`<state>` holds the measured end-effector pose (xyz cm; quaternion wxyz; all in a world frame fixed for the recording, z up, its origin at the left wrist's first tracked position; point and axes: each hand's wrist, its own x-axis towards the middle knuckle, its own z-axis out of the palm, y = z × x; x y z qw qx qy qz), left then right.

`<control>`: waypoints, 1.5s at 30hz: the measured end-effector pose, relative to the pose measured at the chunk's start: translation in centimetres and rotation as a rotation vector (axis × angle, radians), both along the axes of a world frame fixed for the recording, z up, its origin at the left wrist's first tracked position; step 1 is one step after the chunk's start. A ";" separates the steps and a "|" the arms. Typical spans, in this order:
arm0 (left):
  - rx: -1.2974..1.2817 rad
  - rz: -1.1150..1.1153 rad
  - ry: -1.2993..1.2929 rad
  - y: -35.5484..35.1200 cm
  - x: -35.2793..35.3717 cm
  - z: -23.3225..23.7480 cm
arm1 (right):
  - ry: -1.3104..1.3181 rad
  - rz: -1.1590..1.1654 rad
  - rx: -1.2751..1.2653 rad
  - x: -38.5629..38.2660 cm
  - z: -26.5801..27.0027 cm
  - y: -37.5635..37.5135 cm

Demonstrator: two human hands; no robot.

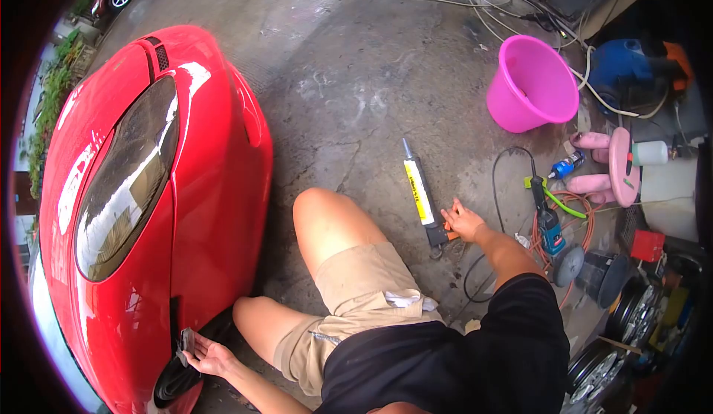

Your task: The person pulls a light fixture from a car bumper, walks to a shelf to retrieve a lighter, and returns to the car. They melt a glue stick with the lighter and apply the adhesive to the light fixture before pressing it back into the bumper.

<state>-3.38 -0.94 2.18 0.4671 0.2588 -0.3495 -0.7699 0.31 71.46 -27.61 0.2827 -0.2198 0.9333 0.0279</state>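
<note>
A red car front [215, 154] with a clear headlight [130, 184] fills the left side. Low on it, my left hand [208, 356] holds a small dark part [186, 342] beside the black lower opening [177, 380]. On the concrete floor lies a caulking gun [433, 234] with a yellow and white tube [419, 191], its nozzle pointing away from me. My right hand [463, 221] is at the orange trigger end of the gun, fingers partly bent; whether they grip it is unclear.
Right of the gun are a pink bucket [552, 87], a blue bottle [567, 164], a pink stool [624, 167], a teal power tool [549, 228] with its cable, and wheel rims [594, 373]. A hose [445, 2] crosses the floor at the top.
</note>
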 end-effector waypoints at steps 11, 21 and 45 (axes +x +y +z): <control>-0.009 0.018 0.013 0.5 -0.3 0.1 | 0.036 -0.142 -0.114 0.6 -0.4 0.5; 0.002 0.072 0.000 1.6 -0.7 0.8 | 0.019 -0.046 -0.069 -2.5 5.8 0.6; -0.084 0.010 -0.286 2.7 -0.1 2.7 | -0.007 -0.936 -0.454 -29.7 -3.4 1.6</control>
